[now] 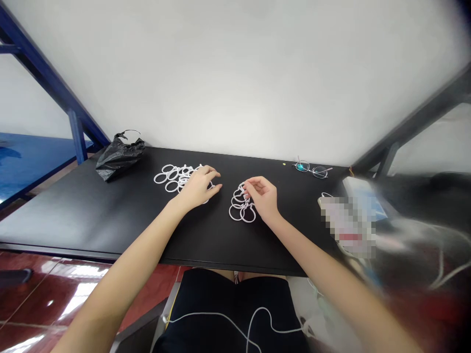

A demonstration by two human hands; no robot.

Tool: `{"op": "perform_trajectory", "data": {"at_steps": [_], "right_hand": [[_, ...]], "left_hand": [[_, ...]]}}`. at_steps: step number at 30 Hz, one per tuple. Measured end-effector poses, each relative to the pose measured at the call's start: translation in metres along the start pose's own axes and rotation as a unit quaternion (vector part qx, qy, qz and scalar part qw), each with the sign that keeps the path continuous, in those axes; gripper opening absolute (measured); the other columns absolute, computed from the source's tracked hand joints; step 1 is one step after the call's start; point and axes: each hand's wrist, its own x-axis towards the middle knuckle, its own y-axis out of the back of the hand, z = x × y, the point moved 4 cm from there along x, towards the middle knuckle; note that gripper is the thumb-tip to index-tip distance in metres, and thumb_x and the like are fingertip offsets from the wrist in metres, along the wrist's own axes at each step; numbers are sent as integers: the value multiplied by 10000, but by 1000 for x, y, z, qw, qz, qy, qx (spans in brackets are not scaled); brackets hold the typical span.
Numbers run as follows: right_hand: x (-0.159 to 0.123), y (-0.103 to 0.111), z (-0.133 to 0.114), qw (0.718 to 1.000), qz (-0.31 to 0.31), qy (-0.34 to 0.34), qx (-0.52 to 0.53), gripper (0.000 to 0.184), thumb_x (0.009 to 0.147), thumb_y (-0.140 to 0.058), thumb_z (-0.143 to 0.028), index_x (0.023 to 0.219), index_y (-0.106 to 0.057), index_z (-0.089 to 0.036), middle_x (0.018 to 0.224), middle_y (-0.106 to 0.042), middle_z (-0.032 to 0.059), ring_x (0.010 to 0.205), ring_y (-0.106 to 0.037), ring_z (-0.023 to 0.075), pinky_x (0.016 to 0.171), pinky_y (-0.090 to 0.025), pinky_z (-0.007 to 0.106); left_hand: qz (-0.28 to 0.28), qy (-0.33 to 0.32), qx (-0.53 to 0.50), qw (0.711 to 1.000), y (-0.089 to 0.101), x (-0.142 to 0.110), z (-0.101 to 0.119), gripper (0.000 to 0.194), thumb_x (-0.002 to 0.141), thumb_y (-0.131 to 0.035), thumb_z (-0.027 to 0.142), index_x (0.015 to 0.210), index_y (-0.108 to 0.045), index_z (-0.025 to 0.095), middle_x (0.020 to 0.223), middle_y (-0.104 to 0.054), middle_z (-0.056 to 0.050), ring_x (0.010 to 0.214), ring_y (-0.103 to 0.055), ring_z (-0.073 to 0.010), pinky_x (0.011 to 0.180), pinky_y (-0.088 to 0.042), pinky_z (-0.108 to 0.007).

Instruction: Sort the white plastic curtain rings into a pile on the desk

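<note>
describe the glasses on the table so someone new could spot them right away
Start at the long black table against the white wall. Along its far edge, beyond the person's right hand, lie thin-framed glasses. One lens glints blue-green, and they sit apart from the white rings.

White plastic rings (172, 177) are popping vs. the black tabletop (110, 218), black plastic bag (119, 157) is shining nearby, blue steel frame (47, 68) is cutting up L, & red tiles (44, 294) are gleaming below w/ pale streaks!

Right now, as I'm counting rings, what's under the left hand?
White rings on the black tabletop; those directly beneath the left hand are covered and can't be counted.
</note>
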Motion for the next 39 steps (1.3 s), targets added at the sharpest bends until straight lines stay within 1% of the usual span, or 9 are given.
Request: {"op": "perform_trajectory", "data": {"at_steps": [2, 4, 7, 11, 18, 24, 26, 32, 39], "right_hand": [[2, 5, -2, 999, 32, 5, 8, 201, 751, -709, -368, 803, -617, -196, 722, -672, 17, 606, -616, 132, 512, -518, 254], [3, 7, -3, 999, 47, 9, 12, 184, 768, -684, -354, 820, -597, -201, 738, -676, 17, 622, -621, 135, 519, -524, 255], [3, 7, -3, 999, 45, 13, 6, 166, 794, -651, -347, 830, -565, -210, 748, -675, 15, 629, -625, 137, 522, -525, 254], [2, 5, -2, 999, 39, 7, 5, 157, 789, -646, -341, 825, -563, -213, 749, -680, 16, 613, -620, 132, 506, -514, 246], [1, 4, -2, 999, 38, -5, 19, 136, 783, -647, -313, 814, -563, -211, 750, -684, 6, 598, -613, 115, 501, -500, 231], [2, 5, -1, 999, 43, -10, 24, 161, 775, -662, -326, 822, -566, -206, 744, -679, 11, 587, -610, 123, 486, -492, 237], [2, 5, 0, 999, 40, -8, 25, 180, 773, -672, -342, 819, -565, -205, 744, -681, 13, 578, -609, 122, 480, -489, 236], [3, 6, 1, 998, 48, -13, 37, 159, 766, -666, -317, 822, -578, -197, 737, -687, 8, 558, -600, 108, 468, -486, 219], [4, 7, 2, 997, 55, -13, 43, 151, 758, -671, -311, 815, -587, -200, 729, -689, 5, 552, -602, 108, 462, -483, 216]], "left_hand": [[-26, -46, -67, 996, -3, -1, 16, 261, 913, -530, 329, 1110, -631, 190, 1150, -580, -104, 1079, -566, -240, 982, -461, -416], [-68, -74, -107, 989, -9, -3, 29, 258, 931, -506, 322, 1120, -637, 207, 1150, -573, -96, 1083, -565, -223, 978, -468, -385], [-107, -82, -107, 985, -20, -6, 41, 278, 942, -488, 301, 1153, -641, 204, 1077, -573, -95, 1010, -575, -216, 904, -494, -355], [-122, -80, -75, 986, -27, -7, 43, 261, 955, -461, 270, 1089, -666, 179, 951, -570, -80, 907, -578, -205, 830, -496, -330], [-114, -87, -67, 987, -27, -5, 41, 215, 965, -426, 239, 989, -630, 176, 957, -584, -74, 907, -589, -194, 809, -485, -307], [-126, -67, -53, 988, -27, -5, 40, 189, 957, -443, 256, 970, -615, 179, 911, -589, -55, 762, -588, -160, 714, -468, -279], [-128, -67, -52, 988, -28, -5, 39, 191, 958, -438, 254, 961, -612, 175, 908, -584, -54, 742, -581, -154, 690, -460, -274], [-127, -65, -68, 987, -29, -5, 35, 170, 968, -421, 247, 952, -577, 181, 932, -561, -53, 799, -581, -169, 727, -469, -293], [-108, -57, -104, 987, -26, -4, 37, 132, 969, -457, 289, 961, -537, 184, 929, -521, -44, 786, -565, -169, 733, -476, -304]]}}
